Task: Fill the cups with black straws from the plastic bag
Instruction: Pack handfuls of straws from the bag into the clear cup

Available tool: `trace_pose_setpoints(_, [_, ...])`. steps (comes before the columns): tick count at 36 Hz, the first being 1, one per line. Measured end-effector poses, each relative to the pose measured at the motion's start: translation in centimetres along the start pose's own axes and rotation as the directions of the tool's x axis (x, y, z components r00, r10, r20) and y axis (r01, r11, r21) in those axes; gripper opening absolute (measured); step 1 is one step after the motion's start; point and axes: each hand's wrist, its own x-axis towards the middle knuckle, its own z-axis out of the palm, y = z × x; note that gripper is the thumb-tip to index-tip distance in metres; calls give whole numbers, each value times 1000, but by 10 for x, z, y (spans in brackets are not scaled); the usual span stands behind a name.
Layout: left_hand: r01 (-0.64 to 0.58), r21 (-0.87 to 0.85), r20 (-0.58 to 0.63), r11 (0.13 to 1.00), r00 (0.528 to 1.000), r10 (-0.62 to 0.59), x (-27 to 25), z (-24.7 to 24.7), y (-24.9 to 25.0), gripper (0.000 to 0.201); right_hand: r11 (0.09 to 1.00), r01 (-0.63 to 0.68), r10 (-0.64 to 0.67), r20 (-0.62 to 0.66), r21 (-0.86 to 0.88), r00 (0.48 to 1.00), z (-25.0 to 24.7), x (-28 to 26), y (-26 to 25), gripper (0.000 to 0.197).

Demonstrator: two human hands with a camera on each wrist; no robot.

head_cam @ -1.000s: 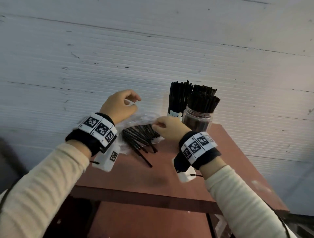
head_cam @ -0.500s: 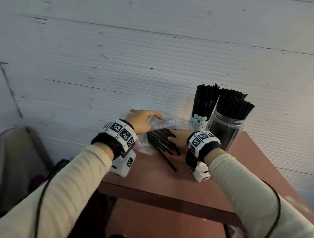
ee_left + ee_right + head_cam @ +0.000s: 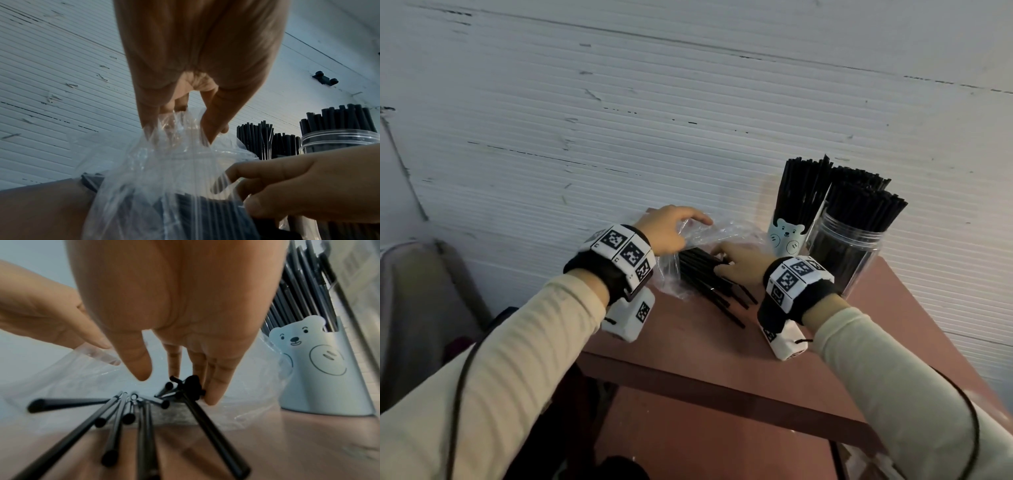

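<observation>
Left hand [image 3: 667,230] fingers pinch plastic bag [image 3: 164,170]; right hand [image 3: 743,265] fingers straight on black straws [image 3: 709,284], tips hidden.

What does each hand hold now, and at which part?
The left hand pinches the plastic bag by its crumpled upper edge. The right hand has its fingers on the black straws near their far ends; a closed grip cannot be told.

The head camera is looking down and forward over both forearms at the table [image 3: 688,346]. Each wrist camera is peering close along its palm from beneath. All three are sharing the plastic bag [image 3: 690,240] and bear cup [image 3: 786,240].
</observation>
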Motion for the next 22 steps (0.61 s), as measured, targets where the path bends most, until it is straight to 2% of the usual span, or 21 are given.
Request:
trace_pose_setpoints(4, [-6,-5,-12,1000,1000,6,1,0,1,62,995,39,-35,40,-91,999,3,6,-1,68])
trace_pose_setpoints(7, [-8,-6,-8,1000,1000,8,1,-1,2,64,977,71,-65,37,-202,997,2,7,-3,70])
trace_pose_setpoints(10, [0,-8,-16,1000,1000,0,0,-3,1,65,974,91,-91,11,-209,996,2,7,-6,65])
trace_pose_setpoints(15, [13,-2,-34,1000,999,-13,-1,-5,-2,66,980,135,-139,-17,-148,990,1,7,-5,43])
trace_pose_setpoints(19, [15,2,-37,1000,999,-15,0,-6,-5,65,985,158,-162,-57,-64,985,-2,1,-7,41])
trace_pose_setpoints(22, [19,2,-32,1000,999,-19,0,-7,-6,63,990,136,-138,-119,-21,983,-2,-5,-6,32])
